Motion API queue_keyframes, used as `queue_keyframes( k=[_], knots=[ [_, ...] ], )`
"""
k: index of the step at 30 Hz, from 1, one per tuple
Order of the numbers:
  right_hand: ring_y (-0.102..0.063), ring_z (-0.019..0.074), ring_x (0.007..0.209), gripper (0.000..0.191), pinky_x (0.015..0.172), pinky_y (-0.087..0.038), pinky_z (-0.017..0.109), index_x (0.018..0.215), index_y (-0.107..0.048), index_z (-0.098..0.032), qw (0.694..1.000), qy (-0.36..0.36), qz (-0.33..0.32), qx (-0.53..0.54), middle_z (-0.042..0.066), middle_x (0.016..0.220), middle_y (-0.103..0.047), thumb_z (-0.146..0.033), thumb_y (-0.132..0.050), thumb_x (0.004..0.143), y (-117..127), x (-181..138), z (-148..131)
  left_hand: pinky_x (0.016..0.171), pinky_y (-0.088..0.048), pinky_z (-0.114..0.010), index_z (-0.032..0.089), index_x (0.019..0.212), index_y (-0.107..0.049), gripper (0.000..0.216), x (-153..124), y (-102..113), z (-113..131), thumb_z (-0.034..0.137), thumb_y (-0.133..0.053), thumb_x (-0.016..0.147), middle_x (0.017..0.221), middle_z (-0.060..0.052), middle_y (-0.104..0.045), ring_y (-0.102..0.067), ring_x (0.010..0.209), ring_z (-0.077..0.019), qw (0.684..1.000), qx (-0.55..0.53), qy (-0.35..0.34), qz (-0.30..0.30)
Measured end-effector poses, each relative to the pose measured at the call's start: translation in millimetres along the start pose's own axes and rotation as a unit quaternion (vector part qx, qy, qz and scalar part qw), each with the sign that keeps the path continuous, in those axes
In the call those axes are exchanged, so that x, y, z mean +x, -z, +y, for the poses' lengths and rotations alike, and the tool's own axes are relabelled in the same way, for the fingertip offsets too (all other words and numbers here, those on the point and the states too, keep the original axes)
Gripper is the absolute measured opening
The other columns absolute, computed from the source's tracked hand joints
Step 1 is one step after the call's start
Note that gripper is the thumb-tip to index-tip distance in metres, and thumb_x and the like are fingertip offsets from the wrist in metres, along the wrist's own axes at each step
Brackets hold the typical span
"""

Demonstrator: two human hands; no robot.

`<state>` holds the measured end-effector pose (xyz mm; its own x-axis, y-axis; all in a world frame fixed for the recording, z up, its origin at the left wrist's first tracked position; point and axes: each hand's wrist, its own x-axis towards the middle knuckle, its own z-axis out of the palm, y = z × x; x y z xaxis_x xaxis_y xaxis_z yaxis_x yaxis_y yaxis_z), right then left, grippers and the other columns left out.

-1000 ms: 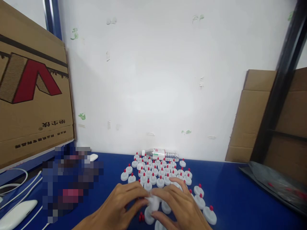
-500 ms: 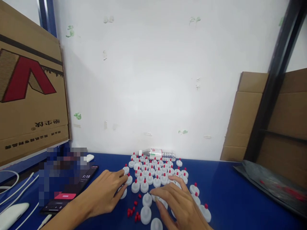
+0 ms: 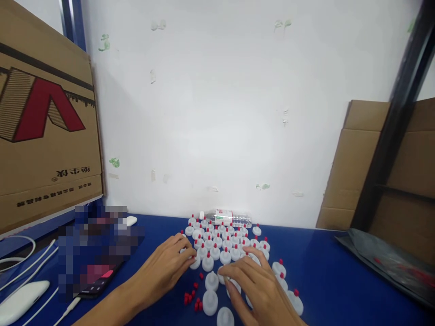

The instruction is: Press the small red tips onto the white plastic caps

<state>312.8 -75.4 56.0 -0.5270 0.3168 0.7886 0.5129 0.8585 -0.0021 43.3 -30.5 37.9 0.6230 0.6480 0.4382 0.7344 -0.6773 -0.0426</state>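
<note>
My left hand (image 3: 170,260) is closed at the left edge of the group, its thumb and fingertips at a white plastic cap (image 3: 195,262) with a red tip. The fingers partly cover that cap and others beside it. My right hand (image 3: 258,283) hovers over white caps without visible red tips, fingers curved and apart, hiding part of them. I see nothing between its thumb and forefinger. Bare white caps (image 3: 210,302) stand between the hands at the front. Left of them lie several loose small red tips (image 3: 196,286). Behind, many red-tipped white caps (image 3: 215,252) stand upright close together.
A clear plastic bottle (image 3: 234,218) lies by the white wall. On the left are a phone (image 3: 98,283), white cables, a white device (image 3: 23,299) and a large cardboard box (image 3: 50,158). A grey plastic bag (image 3: 380,267) lies at the right. All rest on a blue tabletop (image 3: 319,271).
My left hand has moved right and away from me, bringing the cap up to the red-tipped group. My right hand has hardly moved. The view has shifted slightly.
</note>
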Motion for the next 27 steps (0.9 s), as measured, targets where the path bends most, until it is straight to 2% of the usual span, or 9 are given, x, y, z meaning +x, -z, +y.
queue_keyframes(
  k=[3,5,7,9,12,15,21,25,27],
  knots=[
    [-0.072,0.0182,0.083,0.03,0.102,-0.048,0.04,0.127,-0.057,-0.023,0.999,-0.027,-0.01,-0.018,0.002,0.097,-0.076,-0.016,-0.055,0.098,-1,-2,1,0.087,-0.048,-0.036,0.023,0.108,-0.061,0.016,-1,7,9,0.019,-0.046,0.107,0.098,-0.003,-0.067,-0.059,0.093,-0.0216,0.991,-0.076,-0.018,0.111],
    [-0.073,0.0239,0.097,0.043,0.101,-0.05,0.042,0.139,-0.05,-0.022,0.998,-0.044,-0.017,-0.044,0.007,0.11,-0.076,-0.031,-0.06,0.099,-3,-2,1,0.092,-0.048,-0.033,0.023,0.112,-0.06,0.014,-1,11,22,0.019,-0.047,0.108,0.1,-0.003,-0.069,-0.061,0.101,-0.0204,0.974,-0.137,-0.043,0.173],
    [-0.072,0.0261,0.105,0.052,0.103,-0.05,0.043,0.144,-0.046,-0.02,0.997,-0.045,-0.019,-0.052,0.009,0.117,-0.075,-0.043,-0.061,0.099,-6,0,0,0.099,-0.047,-0.03,0.023,0.116,-0.059,0.014,-1,13,36,0.017,-0.049,0.107,0.103,-0.003,-0.07,-0.06,0.113,-0.0195,0.958,-0.182,-0.08,0.205],
    [-0.074,0.0213,0.1,0.04,0.108,-0.047,0.039,0.137,-0.052,-0.022,0.999,-0.024,-0.016,-0.03,0.006,0.114,-0.076,-0.042,-0.057,0.102,-9,1,-1,0.1,-0.048,-0.029,0.022,0.118,-0.058,0.015,-1,12,48,0.015,-0.049,0.107,0.104,-0.004,-0.071,-0.06,0.114,-0.0188,0.948,-0.205,-0.113,0.217],
    [-0.074,0.0142,0.086,0.021,0.11,-0.042,0.033,0.118,-0.061,-0.022,1.0,0.007,-0.004,-0.003,0.0,0.1,-0.078,-0.037,-0.051,0.107,-11,3,-1,0.092,-0.05,-0.03,0.02,0.113,-0.058,0.01,0,7,56,0.017,-0.052,0.106,0.099,-0.004,-0.07,-0.061,0.1,-0.019,0.951,-0.19,-0.124,0.212],
    [-0.073,0.0127,0.075,0.028,0.109,-0.041,0.031,0.11,-0.063,-0.02,0.999,0.023,0.034,-0.01,-0.001,0.089,-0.076,-0.044,-0.049,0.107,-11,5,-2,0.087,-0.048,-0.033,0.02,0.106,-0.058,0.007,1,4,55,0.023,-0.051,0.107,0.097,-0.005,-0.068,-0.058,0.094,-0.0206,0.967,-0.141,-0.109,0.184],
    [-0.071,0.011,0.07,0.031,0.113,-0.035,0.029,0.103,-0.066,-0.018,0.996,0.038,0.08,-0.002,-0.003,0.082,-0.075,-0.045,-0.051,0.107,-13,9,-8,0.069,-0.041,-0.033,0.02,0.085,-0.049,0.031,-1,11,53,0.024,-0.029,0.109,0.085,-0.005,-0.059,-0.05,0.08,-0.0201,0.975,-0.14,-0.129,0.115],
    [-0.067,0.0103,0.062,0.034,0.113,-0.036,0.029,0.097,-0.068,-0.018,0.993,0.057,0.1,-0.013,-0.003,0.075,-0.073,-0.047,-0.052,0.106,-14,10,-9,0.063,-0.034,-0.034,0.021,0.076,-0.044,0.037,1,0,51,0.024,-0.028,0.109,0.072,-0.002,-0.053,-0.044,0.07,-0.0194,0.964,-0.062,-0.169,0.195],
    [-0.065,0.0094,0.06,0.041,0.114,-0.034,0.028,0.095,-0.068,-0.018,0.991,0.071,0.107,-0.02,-0.004,0.072,-0.072,-0.047,-0.044,0.109,-15,10,-8,0.06,-0.031,-0.034,0.022,0.072,-0.044,0.039,3,-9,49,0.023,-0.031,0.109,0.065,0.0,-0.049,-0.04,0.064,-0.0186,0.954,-0.019,-0.187,0.233]
  ],
)
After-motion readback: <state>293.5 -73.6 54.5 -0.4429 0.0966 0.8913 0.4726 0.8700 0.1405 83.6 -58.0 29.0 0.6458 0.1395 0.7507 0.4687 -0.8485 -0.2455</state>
